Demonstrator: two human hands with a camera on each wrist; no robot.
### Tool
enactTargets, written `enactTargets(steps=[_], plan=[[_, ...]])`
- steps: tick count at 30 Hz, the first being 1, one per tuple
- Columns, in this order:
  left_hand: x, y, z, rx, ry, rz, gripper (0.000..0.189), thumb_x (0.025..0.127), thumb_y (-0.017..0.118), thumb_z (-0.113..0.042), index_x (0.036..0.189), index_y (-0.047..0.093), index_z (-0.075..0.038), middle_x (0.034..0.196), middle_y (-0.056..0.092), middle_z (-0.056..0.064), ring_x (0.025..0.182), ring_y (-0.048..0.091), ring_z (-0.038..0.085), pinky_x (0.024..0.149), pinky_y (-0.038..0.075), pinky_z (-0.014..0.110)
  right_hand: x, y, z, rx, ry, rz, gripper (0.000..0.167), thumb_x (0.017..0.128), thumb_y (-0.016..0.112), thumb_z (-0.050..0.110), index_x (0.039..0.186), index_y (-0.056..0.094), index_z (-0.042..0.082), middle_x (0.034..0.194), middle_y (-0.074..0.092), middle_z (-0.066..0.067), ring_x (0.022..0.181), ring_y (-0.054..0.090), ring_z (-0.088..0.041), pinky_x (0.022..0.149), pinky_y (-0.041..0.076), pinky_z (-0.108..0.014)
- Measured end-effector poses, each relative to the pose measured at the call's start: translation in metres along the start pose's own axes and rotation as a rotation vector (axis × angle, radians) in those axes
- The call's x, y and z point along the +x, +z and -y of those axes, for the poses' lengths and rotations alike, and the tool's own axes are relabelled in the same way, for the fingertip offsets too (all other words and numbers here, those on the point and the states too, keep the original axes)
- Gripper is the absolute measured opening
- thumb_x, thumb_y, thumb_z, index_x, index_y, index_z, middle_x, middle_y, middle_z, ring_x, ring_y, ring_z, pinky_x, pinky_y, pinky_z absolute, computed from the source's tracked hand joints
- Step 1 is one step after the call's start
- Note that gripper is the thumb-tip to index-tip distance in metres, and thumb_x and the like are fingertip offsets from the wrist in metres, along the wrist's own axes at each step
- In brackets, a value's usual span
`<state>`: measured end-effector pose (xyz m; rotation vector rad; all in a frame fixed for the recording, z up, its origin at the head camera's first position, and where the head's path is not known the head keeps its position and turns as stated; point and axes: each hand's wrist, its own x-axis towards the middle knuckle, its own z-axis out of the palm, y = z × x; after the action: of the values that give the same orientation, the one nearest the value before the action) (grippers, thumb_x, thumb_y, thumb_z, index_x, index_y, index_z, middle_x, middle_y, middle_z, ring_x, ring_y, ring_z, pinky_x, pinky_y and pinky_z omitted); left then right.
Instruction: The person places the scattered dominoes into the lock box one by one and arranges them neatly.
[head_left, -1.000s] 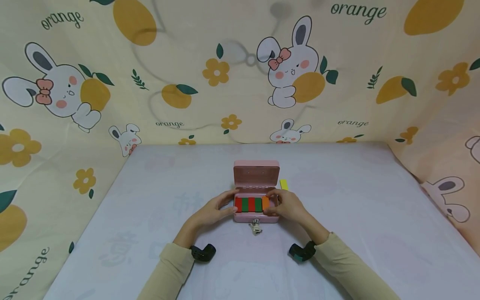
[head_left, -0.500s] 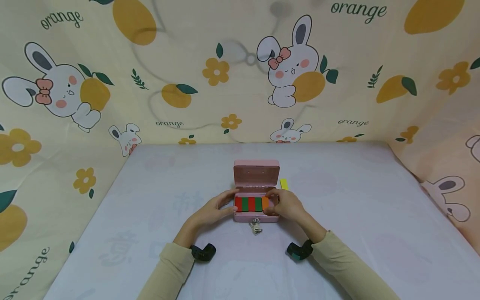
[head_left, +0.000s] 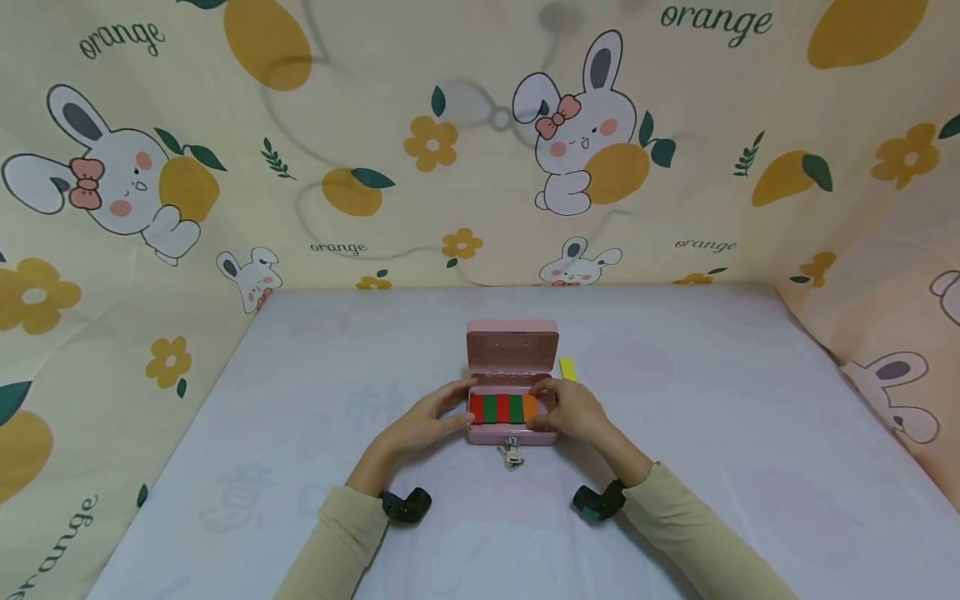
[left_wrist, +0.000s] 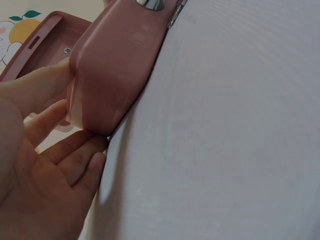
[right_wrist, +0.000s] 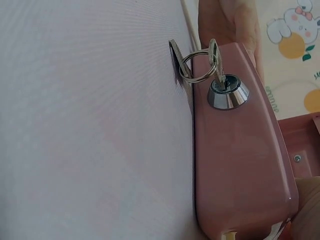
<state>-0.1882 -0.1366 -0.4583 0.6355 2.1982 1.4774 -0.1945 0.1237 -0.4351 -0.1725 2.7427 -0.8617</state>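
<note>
A pink metal lockbox (head_left: 491, 437) stands on the table with its lid (head_left: 513, 351) raised. Inside, red blocks (head_left: 503, 408) and green blocks (head_left: 490, 408) alternate in a row. An orange block (head_left: 529, 407) ends that row on the right. My right hand (head_left: 579, 410) reaches over the box's right end and pinches this block between thumb and index finger. At the left end, my left hand (head_left: 422, 423) holds the box, thumb at the front rim and index finger at the back corner. The left wrist view shows its fingers (left_wrist: 75, 160) against the box wall (left_wrist: 110, 75).
A key (right_wrist: 218, 65) sits in the front lock (right_wrist: 228, 95), with a second key hanging from the ring (right_wrist: 197, 67). A yellow block (head_left: 567, 367) lies behind the right hand, beside the lid. White cloth (head_left: 675, 350) covers the table; a patterned curtain (head_left: 465, 167) rises behind it.
My right hand and wrist have shifted very slightly left, still at the orange block. My left hand, the lockbox and the yellow block have stayed put.
</note>
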Motion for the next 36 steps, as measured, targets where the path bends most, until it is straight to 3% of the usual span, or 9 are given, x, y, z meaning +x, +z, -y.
enactTargets(steps=[7, 17, 36], plan=[[0.0, 0.0, -0.001, -0.001, -0.006, -0.007, 0.062, 0.097, 0.058, -0.023, 0.151, 0.03, -0.015, 0.161, 0.028, 0.008, 0.149, 0.027, 0.033, 0.122, 0.025, 0.05, -0.001, -0.001, -0.002, 0.02, -0.016, -0.006, 0.05, 0.072, 0.085, 0.03, 0.116, 0.066, 0.015, 0.091, 0.06, -0.009, 0.084, 0.051, -0.021, 0.067, 0.036, -0.026], [0.0, 0.0, -0.001, -0.014, -0.013, -0.007, 0.062, 0.097, 0.058, -0.022, 0.151, 0.03, -0.015, 0.161, 0.028, 0.008, 0.149, 0.027, 0.032, 0.123, 0.024, 0.05, -0.005, -0.007, -0.01, 0.139, -0.147, -0.054, 0.035, 0.082, 0.076, 0.022, 0.113, 0.067, 0.008, 0.068, 0.042, -0.001, 0.067, 0.042, -0.015, 0.057, 0.028, -0.023], [-0.001, 0.001, -0.003, -0.009, -0.009, -0.009, 0.062, 0.097, 0.058, -0.022, 0.151, 0.03, -0.015, 0.161, 0.027, 0.008, 0.149, 0.027, 0.032, 0.123, 0.024, 0.05, -0.005, -0.032, -0.025, 0.2, -0.214, -0.091, 0.03, 0.087, 0.071, 0.019, 0.113, 0.067, 0.005, 0.07, 0.047, -0.001, 0.065, 0.043, -0.014, 0.053, 0.031, -0.019]])
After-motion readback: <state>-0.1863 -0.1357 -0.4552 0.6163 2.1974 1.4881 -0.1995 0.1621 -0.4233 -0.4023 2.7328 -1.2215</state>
